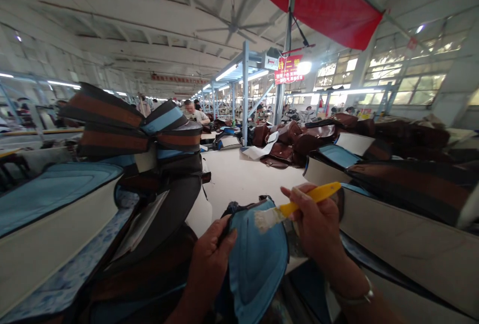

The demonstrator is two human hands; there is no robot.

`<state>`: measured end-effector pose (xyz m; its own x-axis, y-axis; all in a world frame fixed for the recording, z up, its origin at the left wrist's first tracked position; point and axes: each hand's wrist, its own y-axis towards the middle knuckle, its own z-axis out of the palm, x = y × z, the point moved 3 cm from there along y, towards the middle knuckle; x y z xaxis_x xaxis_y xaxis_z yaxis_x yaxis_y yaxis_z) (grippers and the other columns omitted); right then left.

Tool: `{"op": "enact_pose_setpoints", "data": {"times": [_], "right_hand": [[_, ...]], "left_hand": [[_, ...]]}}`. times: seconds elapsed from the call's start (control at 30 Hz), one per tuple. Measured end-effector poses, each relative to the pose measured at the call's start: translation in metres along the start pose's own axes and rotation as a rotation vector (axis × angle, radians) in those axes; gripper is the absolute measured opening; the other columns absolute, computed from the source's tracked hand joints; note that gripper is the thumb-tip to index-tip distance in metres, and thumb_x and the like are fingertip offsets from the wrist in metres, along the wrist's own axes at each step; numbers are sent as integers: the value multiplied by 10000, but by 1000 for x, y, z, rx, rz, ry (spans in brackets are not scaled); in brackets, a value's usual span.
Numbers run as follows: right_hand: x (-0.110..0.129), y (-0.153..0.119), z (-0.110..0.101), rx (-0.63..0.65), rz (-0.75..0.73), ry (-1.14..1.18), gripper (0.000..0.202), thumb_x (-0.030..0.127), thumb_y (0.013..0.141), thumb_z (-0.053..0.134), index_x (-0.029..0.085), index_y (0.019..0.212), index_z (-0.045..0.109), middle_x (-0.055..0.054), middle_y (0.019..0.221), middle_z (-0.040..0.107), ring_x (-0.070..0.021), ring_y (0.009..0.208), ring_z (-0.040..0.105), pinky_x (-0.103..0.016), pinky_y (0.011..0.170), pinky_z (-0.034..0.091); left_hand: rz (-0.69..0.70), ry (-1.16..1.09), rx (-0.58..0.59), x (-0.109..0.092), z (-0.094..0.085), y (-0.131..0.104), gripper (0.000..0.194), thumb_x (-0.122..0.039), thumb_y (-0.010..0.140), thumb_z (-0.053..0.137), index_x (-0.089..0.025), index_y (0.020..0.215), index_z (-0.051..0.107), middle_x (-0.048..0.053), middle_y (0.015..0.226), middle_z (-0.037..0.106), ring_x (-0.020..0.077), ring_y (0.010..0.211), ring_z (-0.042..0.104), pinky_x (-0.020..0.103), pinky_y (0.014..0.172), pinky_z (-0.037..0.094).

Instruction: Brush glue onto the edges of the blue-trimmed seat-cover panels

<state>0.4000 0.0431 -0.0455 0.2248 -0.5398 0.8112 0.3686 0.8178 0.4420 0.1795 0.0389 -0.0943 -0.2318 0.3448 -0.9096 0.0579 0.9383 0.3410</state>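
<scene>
My left hand grips the left edge of a blue padded bag panel and holds it up in front of me. My right hand holds a yellow-handled brush. Its pale bristles touch the upper part of the blue panel. A bracelet sits on my right wrist.
Stacks of blue, brown and black bag panels rise at the left. More panels with white backing lie at the right. Brown leather bags are piled on the white table farther back. Other workers sit in the distance.
</scene>
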Motion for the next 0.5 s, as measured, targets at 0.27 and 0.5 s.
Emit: {"op": "enact_pose_setpoints", "data": {"times": [0.27, 0.5], "right_hand": [[9, 14, 51, 299, -415, -533, 214, 302, 903, 603, 210, 714, 563, 33, 584, 511, -152, 617, 566, -314, 765, 520], [11, 8, 44, 283, -539, -587, 176, 276, 921, 565, 234, 750, 574, -11, 719, 621, -233, 952, 686, -370, 935, 522]], "left_hand": [[-74, -136, 53, -5, 2, -4, 415, -384, 854, 652, -176, 1210, 700, 59, 1183, 728, 305, 1138, 644, 376, 1015, 495], [-164, -293, 52, -7, -1, -6, 446, -371, 839, 670, -183, 1243, 694, 57, 1207, 725, 315, 1163, 636, 364, 1006, 504]]}}
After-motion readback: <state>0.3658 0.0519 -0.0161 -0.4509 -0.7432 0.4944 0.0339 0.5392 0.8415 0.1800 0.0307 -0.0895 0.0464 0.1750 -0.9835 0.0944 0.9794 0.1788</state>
